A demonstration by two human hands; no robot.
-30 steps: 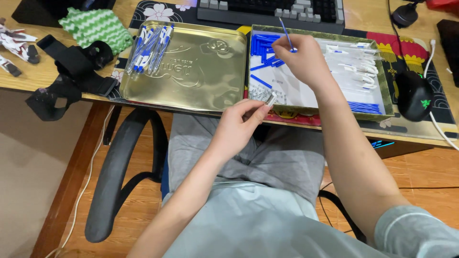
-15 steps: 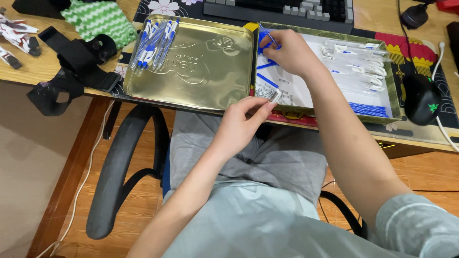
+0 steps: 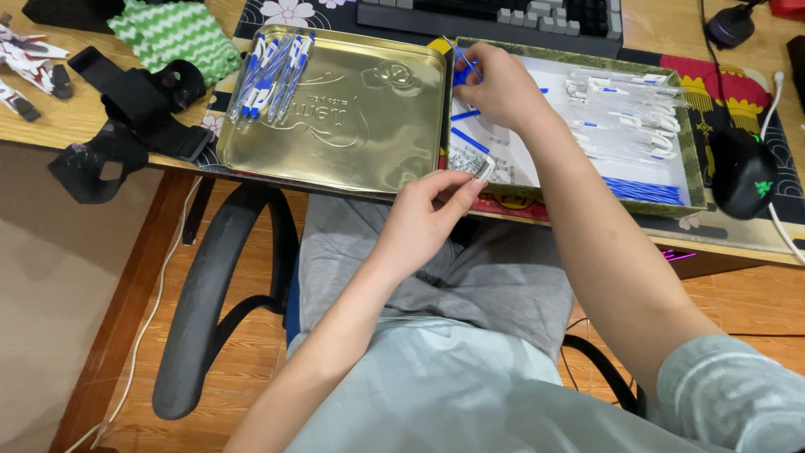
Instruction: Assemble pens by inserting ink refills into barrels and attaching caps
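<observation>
My left hand [image 3: 432,210] pinches a small clear pen barrel [image 3: 485,169] at the front edge of a green-rimmed box [image 3: 693,176]. My right hand [image 3: 501,84] reaches into the box's left end and holds a thin blue refill [image 3: 463,57] between its fingers. Inside the box lie loose blue refills [image 3: 639,190], several clear and white pen parts [image 3: 625,113] and a pile of small springs [image 3: 465,161]. To the left, a gold metal tray [image 3: 352,126] carries a bundle of finished blue-and-white pens [image 3: 270,71] in its far left corner.
A black keyboard [image 3: 503,13] sits behind the tray and box. A black mouse [image 3: 744,172] lies at the right on a patterned mat. Black straps [image 3: 126,117], a green-and-white knitted cloth [image 3: 178,35] and a black office chair [image 3: 222,302] are at the left.
My right hand has slid left along the box to its left end with the blue refill. My left hand stays at the box's front edge with the clear piece.
</observation>
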